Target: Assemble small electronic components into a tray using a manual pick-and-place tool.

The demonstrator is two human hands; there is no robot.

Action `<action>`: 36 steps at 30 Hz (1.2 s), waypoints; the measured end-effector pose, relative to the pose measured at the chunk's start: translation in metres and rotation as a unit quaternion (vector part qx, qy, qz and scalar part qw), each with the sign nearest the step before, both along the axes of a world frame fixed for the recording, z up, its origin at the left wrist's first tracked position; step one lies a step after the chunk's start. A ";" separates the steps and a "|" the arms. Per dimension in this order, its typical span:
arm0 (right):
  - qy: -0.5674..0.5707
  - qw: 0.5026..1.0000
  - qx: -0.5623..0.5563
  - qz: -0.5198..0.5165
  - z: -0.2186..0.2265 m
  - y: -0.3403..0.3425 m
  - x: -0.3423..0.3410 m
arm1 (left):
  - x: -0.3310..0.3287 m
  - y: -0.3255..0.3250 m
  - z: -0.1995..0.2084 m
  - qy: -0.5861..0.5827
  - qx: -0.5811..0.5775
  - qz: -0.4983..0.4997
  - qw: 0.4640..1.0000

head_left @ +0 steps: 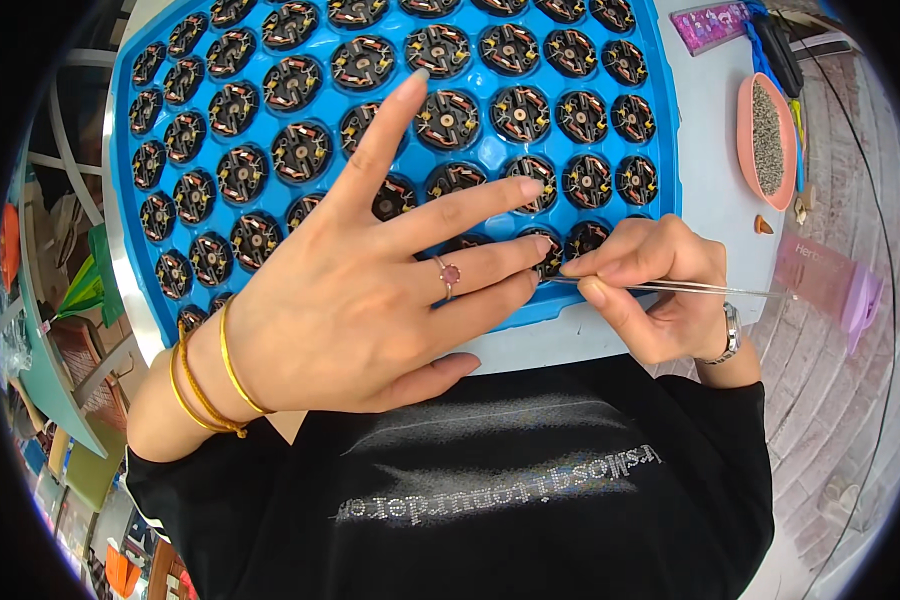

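Observation:
A blue plastic tray [667, 130] holds rows of round black parts [448, 120] with copper-coloured pieces, wires and small yellow components. My left hand [340, 300] lies palm down over the near rows, fingers spread and thumb apart. Its fingertips rest at a round part [548, 268] near the tray's front right corner, partly hidden by them. Closed in a pinch, my right hand [660, 280] grips thin metal tweezers [705, 288]. Their tip reaches that same part, close to my left index finger; whether anything is between the tips cannot be made out.
At the right on the white table [715, 130] sits a pink dish [745, 150] of small grey pieces. Behind it are a pink patterned pouch [708, 27] and a black-and-blue object [775, 55]. A clear pink bottle with a purple cap [860, 300] lies further right.

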State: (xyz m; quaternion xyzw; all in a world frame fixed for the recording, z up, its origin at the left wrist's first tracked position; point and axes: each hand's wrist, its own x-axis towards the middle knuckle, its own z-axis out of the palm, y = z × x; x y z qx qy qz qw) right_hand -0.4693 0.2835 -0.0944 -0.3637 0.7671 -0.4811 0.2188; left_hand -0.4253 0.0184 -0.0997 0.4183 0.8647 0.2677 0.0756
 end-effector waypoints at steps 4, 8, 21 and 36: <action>-0.003 1.000 -0.007 0.008 -0.002 0.001 -0.001 | 0.000 0.001 0.001 0.014 -0.003 0.000 1.000; -0.008 1.000 -0.015 -0.009 0.000 0.003 -0.002 | 0.003 0.004 -0.001 0.023 -0.011 0.002 1.000; 0.021 0.995 -0.045 -0.082 -0.007 0.003 -0.001 | 0.007 0.010 0.004 0.000 -0.014 0.018 1.000; 0.010 0.996 -0.039 -0.078 -0.008 0.002 -0.003 | 0.007 0.010 0.001 0.002 -0.004 0.028 1.000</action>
